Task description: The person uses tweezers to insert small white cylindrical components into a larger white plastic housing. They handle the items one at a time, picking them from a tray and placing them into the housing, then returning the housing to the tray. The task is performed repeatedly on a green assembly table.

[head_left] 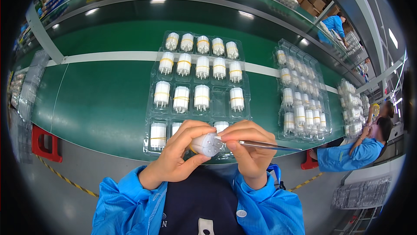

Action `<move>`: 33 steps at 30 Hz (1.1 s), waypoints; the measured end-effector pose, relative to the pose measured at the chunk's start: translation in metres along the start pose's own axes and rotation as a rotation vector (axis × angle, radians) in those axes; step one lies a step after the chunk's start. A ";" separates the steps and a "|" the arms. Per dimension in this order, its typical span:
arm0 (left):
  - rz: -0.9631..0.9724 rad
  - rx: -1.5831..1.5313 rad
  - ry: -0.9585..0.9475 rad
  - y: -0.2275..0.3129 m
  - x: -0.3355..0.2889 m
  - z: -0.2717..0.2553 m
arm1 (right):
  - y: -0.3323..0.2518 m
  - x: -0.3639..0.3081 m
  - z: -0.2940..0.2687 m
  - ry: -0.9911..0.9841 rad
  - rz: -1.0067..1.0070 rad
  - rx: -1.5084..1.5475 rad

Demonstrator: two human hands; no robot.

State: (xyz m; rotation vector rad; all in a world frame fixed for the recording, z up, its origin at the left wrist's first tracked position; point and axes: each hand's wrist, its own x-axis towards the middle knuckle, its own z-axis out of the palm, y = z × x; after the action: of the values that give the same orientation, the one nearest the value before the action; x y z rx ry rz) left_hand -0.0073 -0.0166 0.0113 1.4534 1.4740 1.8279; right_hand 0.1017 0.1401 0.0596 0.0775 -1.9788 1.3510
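Note:
My left hand (pixel 179 153) is closed around a white cylindrical part (pixel 206 145), tilted so that its pinned end faces right. Between the thumb and fingers of my right hand (pixel 251 146) is a slim pair of metal tweezers (pixel 271 146), its shaft sticking out to the right. The right fingertips meet the end of the part; what the tip does there is too small to make out. Just beyond my hands lies a clear plastic tray (pixel 220 100) with rows of similar white cylinders (pixel 202 97), most with a yellow band and pins. One pocket in it has no cylinder.
The trays rest on a green work surface (pixel 95 96). A second filled tray (pixel 304 124) lies to the right, with more cylinders (pixel 349 104) beyond. Red stools (pixel 45 143) stand below the edge. A person in blue (pixel 352 154) sits at the right; another (pixel 334 24) works farther back.

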 end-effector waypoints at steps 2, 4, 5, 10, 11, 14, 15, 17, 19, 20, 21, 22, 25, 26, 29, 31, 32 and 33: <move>0.005 0.041 0.023 0.000 0.000 0.001 | -0.002 0.003 0.000 -0.031 -0.014 -0.040; 0.007 0.094 0.073 0.000 0.000 0.003 | -0.006 0.007 -0.001 -0.090 -0.046 -0.132; 0.007 0.092 0.084 -0.001 0.000 0.004 | -0.007 0.009 -0.002 -0.121 -0.062 -0.177; -0.015 0.096 0.108 0.007 0.003 0.001 | 0.000 0.004 -0.012 0.013 0.054 0.178; -0.049 0.196 0.108 0.012 0.006 -0.004 | 0.003 -0.002 -0.017 0.091 0.068 0.306; -0.144 0.471 0.094 0.022 0.022 -0.031 | 0.018 -0.008 -0.035 0.299 0.027 0.340; -0.100 0.436 0.125 0.013 0.028 -0.034 | 0.024 -0.010 -0.040 0.363 0.033 0.342; -0.271 0.374 -0.037 0.027 0.059 -0.041 | 0.039 -0.018 -0.049 0.394 0.036 0.318; -0.234 0.481 -0.160 0.007 0.086 -0.039 | 0.049 -0.024 -0.054 0.436 0.068 0.311; -0.222 0.538 -0.213 -0.004 0.095 -0.037 | 0.054 -0.026 -0.054 0.440 0.081 0.315; -0.256 0.568 -0.228 -0.010 0.105 -0.032 | 0.057 -0.027 -0.054 0.440 0.094 0.317; -0.282 0.587 -0.257 -0.020 0.118 -0.024 | 0.060 -0.030 -0.055 0.452 0.107 0.304; -0.274 0.846 -0.286 -0.047 0.131 -0.003 | 0.065 -0.036 -0.061 0.463 0.121 0.322; -0.250 0.960 -0.287 -0.055 0.133 0.003 | 0.066 -0.039 -0.064 0.468 0.123 0.325; 0.048 1.318 -0.251 -0.067 0.128 0.006 | 0.066 -0.042 -0.069 0.477 0.125 0.326; 0.004 1.310 -0.276 -0.065 0.131 0.010 | 0.064 -0.043 -0.072 0.487 0.136 0.340; 0.053 1.282 -0.243 -0.070 0.129 0.014 | 0.066 -0.047 -0.073 0.477 0.145 0.359; 0.110 1.253 -0.213 -0.078 0.131 0.018 | 0.068 -0.047 -0.074 0.489 0.148 0.367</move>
State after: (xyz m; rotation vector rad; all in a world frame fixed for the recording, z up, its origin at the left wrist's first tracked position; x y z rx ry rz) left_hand -0.0667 0.1244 0.0034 2.1207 2.5975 0.5983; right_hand 0.1462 0.2155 -0.0079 -0.2148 -1.3405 1.6335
